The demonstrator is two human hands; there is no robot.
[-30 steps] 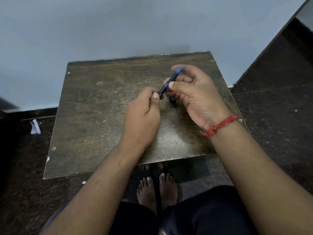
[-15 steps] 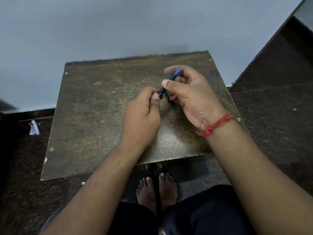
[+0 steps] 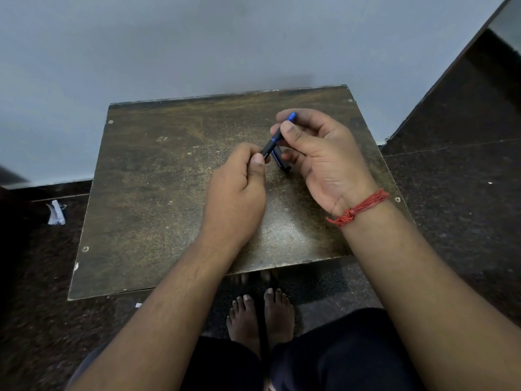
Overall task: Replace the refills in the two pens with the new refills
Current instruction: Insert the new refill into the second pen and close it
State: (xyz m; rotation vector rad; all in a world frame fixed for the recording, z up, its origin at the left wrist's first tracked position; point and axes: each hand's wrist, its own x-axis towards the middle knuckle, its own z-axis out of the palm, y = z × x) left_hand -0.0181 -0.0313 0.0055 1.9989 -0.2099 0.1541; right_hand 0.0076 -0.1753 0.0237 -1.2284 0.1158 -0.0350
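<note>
Your worn brown table (image 3: 158,210) sits against the pale wall (image 3: 197,43), on a dark speckled floor (image 3: 465,198) where a white paper scrap (image 3: 56,212) lies off to your left. Your bare feet (image 3: 260,314) show under the near edge. Nothing on the tabletop holds anything else.

Your left hand (image 3: 235,193) is curled, thumb and fingers pinched on the dark lower end of a pen (image 3: 272,145) (black grip, blue top). Your right hand (image 3: 321,153) pinches the blue upper end of that pen between thumb and forefinger, red thread bracelet (image 3: 358,207) at the wrist. The pen hangs tilted above the table's far right part. A second pen (image 3: 280,162) lies just below it, partly hidden by your right fingers; whether they touch it I cannot tell.
</note>
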